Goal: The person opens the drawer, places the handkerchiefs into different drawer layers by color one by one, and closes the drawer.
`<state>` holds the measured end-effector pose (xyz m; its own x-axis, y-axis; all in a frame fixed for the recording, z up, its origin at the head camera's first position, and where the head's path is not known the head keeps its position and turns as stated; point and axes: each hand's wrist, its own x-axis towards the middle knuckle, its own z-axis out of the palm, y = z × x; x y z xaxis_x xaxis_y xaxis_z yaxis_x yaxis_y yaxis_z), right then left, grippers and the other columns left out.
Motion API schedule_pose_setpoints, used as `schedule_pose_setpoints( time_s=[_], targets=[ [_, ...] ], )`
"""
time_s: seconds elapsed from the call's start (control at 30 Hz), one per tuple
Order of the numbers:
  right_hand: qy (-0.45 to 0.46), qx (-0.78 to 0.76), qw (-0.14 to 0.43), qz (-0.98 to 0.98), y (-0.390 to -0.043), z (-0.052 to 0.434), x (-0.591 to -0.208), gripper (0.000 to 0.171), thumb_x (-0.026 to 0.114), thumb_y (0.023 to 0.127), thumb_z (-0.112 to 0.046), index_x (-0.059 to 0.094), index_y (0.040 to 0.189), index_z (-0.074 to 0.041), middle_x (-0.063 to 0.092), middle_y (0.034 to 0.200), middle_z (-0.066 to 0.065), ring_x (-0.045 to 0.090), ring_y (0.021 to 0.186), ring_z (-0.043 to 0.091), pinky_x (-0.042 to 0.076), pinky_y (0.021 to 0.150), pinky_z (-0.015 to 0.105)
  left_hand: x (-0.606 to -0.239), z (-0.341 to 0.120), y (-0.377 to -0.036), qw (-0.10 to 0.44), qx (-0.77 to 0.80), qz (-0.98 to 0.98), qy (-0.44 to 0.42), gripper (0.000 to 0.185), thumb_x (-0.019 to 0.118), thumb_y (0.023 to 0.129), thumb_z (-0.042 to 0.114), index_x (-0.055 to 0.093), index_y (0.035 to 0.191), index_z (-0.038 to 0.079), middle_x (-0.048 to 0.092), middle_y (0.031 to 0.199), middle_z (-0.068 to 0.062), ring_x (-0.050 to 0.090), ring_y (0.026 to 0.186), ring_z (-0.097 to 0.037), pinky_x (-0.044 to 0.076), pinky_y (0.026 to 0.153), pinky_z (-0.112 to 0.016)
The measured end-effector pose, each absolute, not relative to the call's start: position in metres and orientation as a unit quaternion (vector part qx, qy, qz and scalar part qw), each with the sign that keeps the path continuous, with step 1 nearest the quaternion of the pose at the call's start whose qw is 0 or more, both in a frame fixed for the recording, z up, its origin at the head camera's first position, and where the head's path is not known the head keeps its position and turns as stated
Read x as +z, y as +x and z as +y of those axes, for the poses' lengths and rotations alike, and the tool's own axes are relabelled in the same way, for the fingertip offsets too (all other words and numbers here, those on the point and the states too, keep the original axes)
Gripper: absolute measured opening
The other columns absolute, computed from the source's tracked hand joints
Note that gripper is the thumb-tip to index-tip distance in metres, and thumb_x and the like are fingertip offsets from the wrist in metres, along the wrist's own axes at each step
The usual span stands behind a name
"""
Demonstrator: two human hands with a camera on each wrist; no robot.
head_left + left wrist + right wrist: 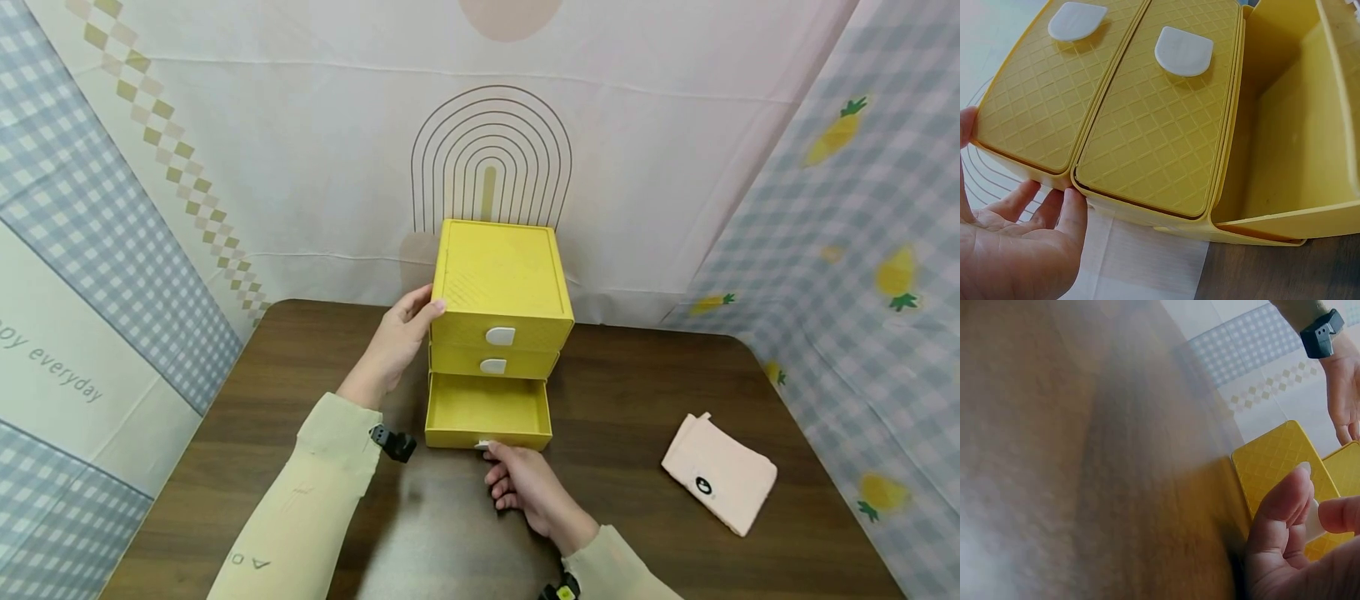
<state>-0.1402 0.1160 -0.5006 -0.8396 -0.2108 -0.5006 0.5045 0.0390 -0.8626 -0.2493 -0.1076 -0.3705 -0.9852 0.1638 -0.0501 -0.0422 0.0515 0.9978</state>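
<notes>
Pulling out the bottom drawer (487, 412) of the yellow three-drawer organizer (498, 283) looks largely done: it stands well out toward the near edge of the counter (637, 400), and what shows of its inside is empty. The right hand (525, 487) pinches the drawer's white tab (1314, 524) between thumb and forefinger. The left hand (397, 346) lies with fingers straight against the organizer's left side, steadying it. The two upper drawers are closed, their white tabs showing. A pink pouch (718, 473) lies on the counter, well apart to the right. Nothing has gone into the drawer yet.
</notes>
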Motion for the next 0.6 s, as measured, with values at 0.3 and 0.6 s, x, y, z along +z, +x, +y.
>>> schedule_pose_setpoints(
  time_s=[0.3,0.6],
  targets=[
    [0.108,-0.686,0.265,0.668,-0.129,0.117,-0.5,0.055,0.053,0.097,-0.045,0.057,0.122,0.005,0.058,0.072,0.0,0.051,0.054,0.01,0.049,0.047,0.025,-0.39,-0.109,-0.262,0.07,0.699,0.71,0.047,0.063,0.06,0.094,0.046,0.037,0.149,0.023,0.037,0.15,0.003,0.034,0.136,-0.014,0.026,0.113,-0.036],
    [0.105,-0.691,0.272,0.662,-0.117,0.115,-0.499,0.053,0.056,0.096,-0.044,0.06,0.117,0.004,0.058,0.071,0.0,0.051,0.053,0.009,0.049,0.047,0.023,-0.39,-0.108,-0.26,0.06,0.7,0.71,0.044,0.068,0.062,0.09,0.052,0.041,0.147,0.022,0.041,0.148,0.002,0.037,0.134,-0.015,0.027,0.112,-0.038]
  ],
)
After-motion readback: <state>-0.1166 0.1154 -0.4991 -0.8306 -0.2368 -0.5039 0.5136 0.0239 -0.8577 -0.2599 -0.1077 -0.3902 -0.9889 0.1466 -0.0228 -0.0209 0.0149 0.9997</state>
